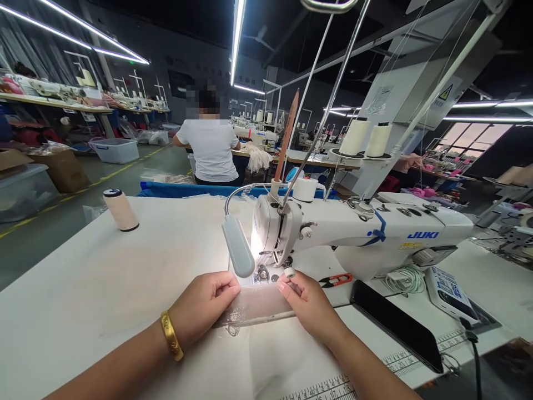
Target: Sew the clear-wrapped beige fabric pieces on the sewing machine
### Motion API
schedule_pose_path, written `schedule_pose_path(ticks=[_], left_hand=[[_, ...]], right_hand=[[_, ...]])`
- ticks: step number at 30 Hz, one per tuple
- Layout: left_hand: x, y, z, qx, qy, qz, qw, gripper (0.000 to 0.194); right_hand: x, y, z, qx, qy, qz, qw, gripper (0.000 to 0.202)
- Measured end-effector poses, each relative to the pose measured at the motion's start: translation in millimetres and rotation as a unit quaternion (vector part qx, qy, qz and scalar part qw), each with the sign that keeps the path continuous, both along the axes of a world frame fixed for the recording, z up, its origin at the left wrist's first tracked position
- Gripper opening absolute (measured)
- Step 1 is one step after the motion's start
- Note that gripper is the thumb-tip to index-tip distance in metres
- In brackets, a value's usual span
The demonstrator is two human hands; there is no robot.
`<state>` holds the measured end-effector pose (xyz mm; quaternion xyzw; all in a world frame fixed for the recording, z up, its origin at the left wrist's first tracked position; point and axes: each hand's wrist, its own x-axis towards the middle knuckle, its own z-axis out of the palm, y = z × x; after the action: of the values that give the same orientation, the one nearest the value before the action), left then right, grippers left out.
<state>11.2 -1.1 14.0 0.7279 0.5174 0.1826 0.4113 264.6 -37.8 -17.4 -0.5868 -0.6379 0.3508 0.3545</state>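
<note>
A pale pink, translucent strip (260, 304) is stretched between my two hands, just in front of the sewing machine's needle area. Whether it is fabric or plastic film I cannot make out; its left part looks shiny and wrinkled. My left hand (208, 300), with a gold bracelet (171, 335) at the wrist, pinches the strip's left end. Thumb and fingers of my right hand (307, 303) close on its right end, beside the presser foot area. The white JUKI sewing machine (353, 230) stands behind, its grey lamp (239, 247) shining on the needle plate (263, 274).
Red-handled thread snips (336, 280) and a black phone (397, 324) lie to the right, near a control box (452, 294) and coiled cable (403, 279). A peach thread spool (120, 210) stands at left on the white table (54, 300). Ahead sits a person in white (209, 147).
</note>
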Motion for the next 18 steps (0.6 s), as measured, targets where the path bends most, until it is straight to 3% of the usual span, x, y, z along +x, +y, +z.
schedule_pose_path(ticks=[8, 11, 13, 16, 18], left_hand=[[-1, 0, -7.2, 0.142, 0.103, -0.027, 0.984, 0.038], [-4, 1, -13.6, 0.284, 0.12, -0.046, 0.95, 0.03], [-7, 1, -16.5, 0.346, 0.116, -0.104, 0.925, 0.024], [-8, -3, -19.8, 0.327, 0.117, -0.204, 0.915, 0.02], [-4, -11, -22.2, 0.292, 0.139, -0.2, 0.925, 0.019]], right_hand=[[0, -3, 2.5, 0.022, -0.047, -0.014, 0.999, 0.025], [0, -3, 4.0, 0.044, -0.07, -0.02, 0.996, 0.02], [2, -3, 4.9, 0.059, -0.088, -0.018, 0.994, 0.019], [7, -2, 6.1, 0.072, -0.114, -0.009, 0.991, 0.014], [10, -2, 6.9, 0.076, -0.129, -0.001, 0.989, 0.004]])
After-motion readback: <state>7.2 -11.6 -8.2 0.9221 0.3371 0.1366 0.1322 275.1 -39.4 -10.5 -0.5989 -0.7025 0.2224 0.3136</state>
